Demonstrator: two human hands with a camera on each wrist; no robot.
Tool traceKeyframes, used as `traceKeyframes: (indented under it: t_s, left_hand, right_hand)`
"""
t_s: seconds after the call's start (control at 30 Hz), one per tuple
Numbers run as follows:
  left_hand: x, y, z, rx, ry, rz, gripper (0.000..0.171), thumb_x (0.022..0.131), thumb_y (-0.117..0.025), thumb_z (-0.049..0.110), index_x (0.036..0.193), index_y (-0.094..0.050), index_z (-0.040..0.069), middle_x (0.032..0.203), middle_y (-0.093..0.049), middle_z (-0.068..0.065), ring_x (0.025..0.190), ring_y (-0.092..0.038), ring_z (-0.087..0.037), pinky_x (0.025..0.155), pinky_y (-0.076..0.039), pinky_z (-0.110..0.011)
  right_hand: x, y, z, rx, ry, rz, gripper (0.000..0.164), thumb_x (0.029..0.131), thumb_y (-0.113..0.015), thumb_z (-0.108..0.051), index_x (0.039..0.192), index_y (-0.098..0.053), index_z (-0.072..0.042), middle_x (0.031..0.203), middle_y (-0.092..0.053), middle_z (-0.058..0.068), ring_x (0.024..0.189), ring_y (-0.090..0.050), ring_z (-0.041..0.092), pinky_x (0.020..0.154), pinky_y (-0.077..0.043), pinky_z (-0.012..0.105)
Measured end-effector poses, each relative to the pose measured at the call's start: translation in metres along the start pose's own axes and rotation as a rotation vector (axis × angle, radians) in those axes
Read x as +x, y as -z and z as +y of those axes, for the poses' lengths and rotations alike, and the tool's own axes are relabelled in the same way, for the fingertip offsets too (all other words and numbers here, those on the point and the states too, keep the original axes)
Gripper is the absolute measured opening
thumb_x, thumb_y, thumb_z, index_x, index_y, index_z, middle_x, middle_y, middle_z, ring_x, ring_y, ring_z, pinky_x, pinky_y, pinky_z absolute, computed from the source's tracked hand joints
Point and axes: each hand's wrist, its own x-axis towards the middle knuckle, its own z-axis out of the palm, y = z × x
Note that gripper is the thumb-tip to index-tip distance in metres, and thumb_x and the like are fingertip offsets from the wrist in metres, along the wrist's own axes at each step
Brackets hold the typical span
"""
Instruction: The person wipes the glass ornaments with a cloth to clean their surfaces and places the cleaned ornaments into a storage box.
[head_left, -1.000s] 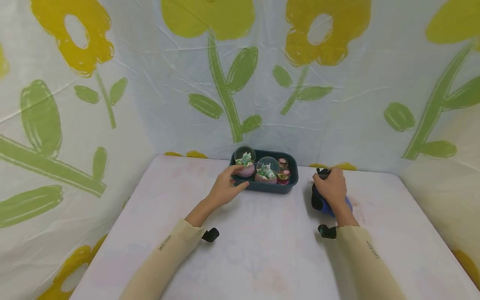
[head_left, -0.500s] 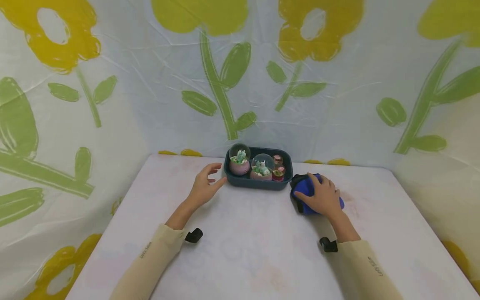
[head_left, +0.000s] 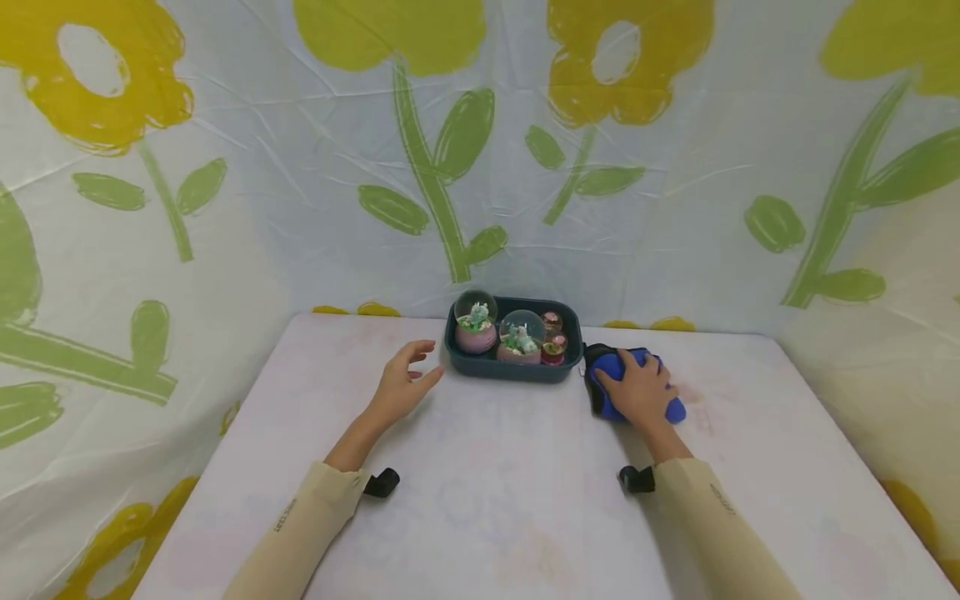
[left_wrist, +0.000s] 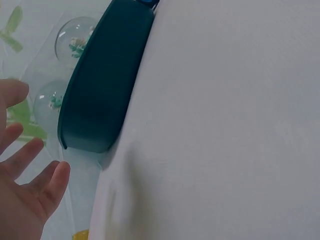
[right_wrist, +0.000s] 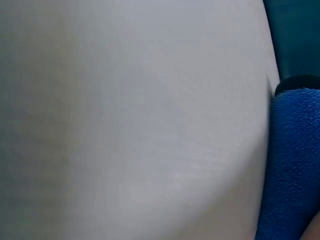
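Observation:
My left hand hangs just left of the dark teal tray, fingers parted and holding nothing. In the left wrist view the same hand is apart from the tray's end wall. My right hand rests over a blue fuzzy cloth-like thing with black parts, fingers spread across its top. It lies against or very near the tray's right end; its underside is hidden. The right wrist view shows its blue pile and only a sliver of the hand.
Inside the tray stand two snow globes with pink bases, one at the left and one in the middle. Small pink-and-clear pieces fill its right end. A white table meets a flower-printed curtain behind.
My left hand has let go of the left snow globe and drawn back left. My right hand has set the blue-and-black thing down nearer the tray and loosened from a grip to spread fingers.

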Motion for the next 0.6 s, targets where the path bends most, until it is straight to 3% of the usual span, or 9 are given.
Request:
traceKeyframes:
  t_s: [0.2, 0.43, 0.6]
  left_hand:
    - [-0.001, 0.006, -0.005, 0.033, 0.027, -0.012, 0.045, 0.092, -0.069, 0.021, 0.131, -0.053, 0.008, 0.133, -0.054, -0.017, 0.120, -0.050, -0.041, 0.088, -0.049, -0.050]
    - [-0.005, 0.018, -0.014, 0.144, 0.050, -0.028, 0.052, 0.091, -0.070, 0.026, 0.135, -0.052, 0.005, 0.132, -0.053, -0.019, 0.121, -0.048, -0.040, 0.092, -0.045, -0.049]
    - [-0.010, 0.025, -0.023, 0.249, 0.067, -0.040, 0.056, 0.089, -0.070, 0.030, 0.135, -0.052, 0.005, 0.131, -0.054, -0.013, 0.122, -0.048, -0.035, 0.098, -0.041, -0.048]
  right_hand:
    - [0.010, 0.004, 0.001, 0.014, -0.098, -0.004, 0.077, 0.094, -0.046, -0.057, 0.150, -0.030, -0.007, 0.145, -0.016, 0.040, 0.130, -0.013, 0.063, 0.095, -0.009, 0.079]
    - [0.009, -0.002, 0.005, 0.029, -0.054, -0.001, 0.081, 0.092, -0.045, -0.063, 0.150, -0.031, -0.009, 0.146, -0.015, 0.039, 0.131, -0.013, 0.062, 0.094, -0.009, 0.079]
    - [0.003, -0.008, 0.007, 0.048, -0.040, 0.001, 0.081, 0.091, -0.044, -0.065, 0.150, -0.032, -0.011, 0.147, -0.014, 0.038, 0.132, -0.012, 0.062, 0.094, -0.009, 0.078]
